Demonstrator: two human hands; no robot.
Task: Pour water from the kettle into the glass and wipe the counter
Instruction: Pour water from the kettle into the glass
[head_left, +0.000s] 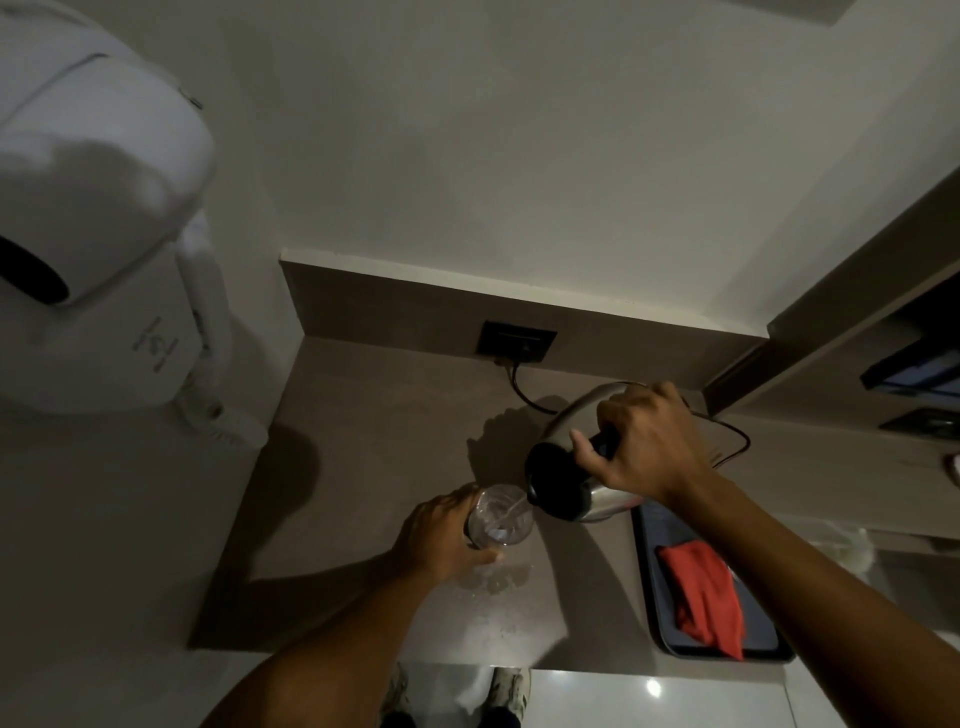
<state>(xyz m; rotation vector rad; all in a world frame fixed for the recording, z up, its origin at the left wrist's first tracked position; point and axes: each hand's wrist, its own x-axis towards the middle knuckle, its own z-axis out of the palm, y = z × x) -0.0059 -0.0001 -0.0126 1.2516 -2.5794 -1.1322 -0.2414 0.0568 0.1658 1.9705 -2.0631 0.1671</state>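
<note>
A steel kettle (563, 486) with a black lid is tilted to the left above the brown counter (363, 467). My right hand (644, 441) grips its black handle. A thin stream of water runs from the spout into a clear glass (501, 517) standing on the counter. My left hand (441, 532) is wrapped around the glass's left side. Water drops (493, 579) lie on the counter just in front of the glass. A red cloth (706, 592) lies on a dark tray (654, 587) to the right.
A black wall socket (517, 341) with a cable (530, 397) sits on the backsplash behind the kettle. A white wall-mounted hair dryer (98, 218) hangs at the left. A shelf unit (857, 332) stands at the right. The counter's front edge runs just above my shoes (511, 686).
</note>
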